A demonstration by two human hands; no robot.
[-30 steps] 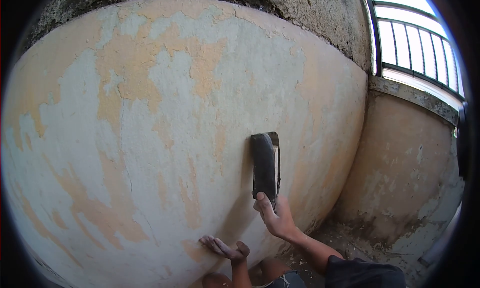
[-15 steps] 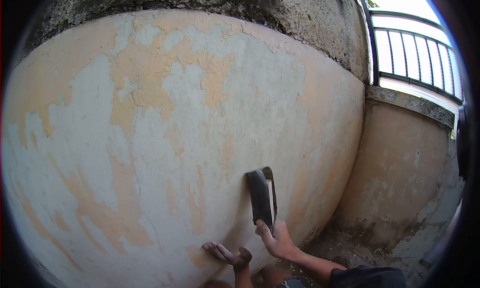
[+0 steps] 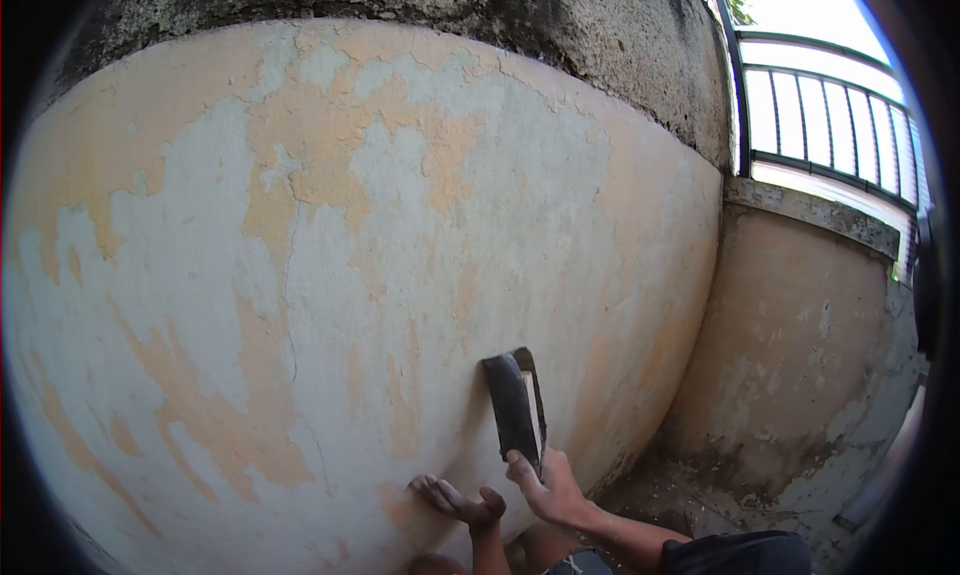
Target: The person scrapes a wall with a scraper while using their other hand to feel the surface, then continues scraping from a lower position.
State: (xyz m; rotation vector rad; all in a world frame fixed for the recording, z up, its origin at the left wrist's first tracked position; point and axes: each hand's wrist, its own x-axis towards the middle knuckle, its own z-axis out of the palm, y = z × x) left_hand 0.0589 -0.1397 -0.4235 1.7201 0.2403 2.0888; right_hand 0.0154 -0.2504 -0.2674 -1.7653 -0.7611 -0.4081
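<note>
Peeling orange-and-white wall [image 3: 300, 225]: low near its right corner, the right hand [image 3: 548, 490] clasps a dark sanding block [image 3: 515, 407] against the plaster, seemingly mid-stroke. The left hand [image 3: 455, 500], fingers spread and empty, braces beside it. A further pass would call for flat, even pressure.

Left hand [image 3: 455, 500]: bare, with the wrist and forearm uncovered.
Right hand [image 3: 545, 485]: bare, with the forearm uncovered up to the elbow.
Sleeve [image 3: 740, 555]: plain black fabric on the right upper arm.
Legwear [image 3: 578, 563]: grey-blue cloth with a pale frayed edge, only partly in view.
</note>
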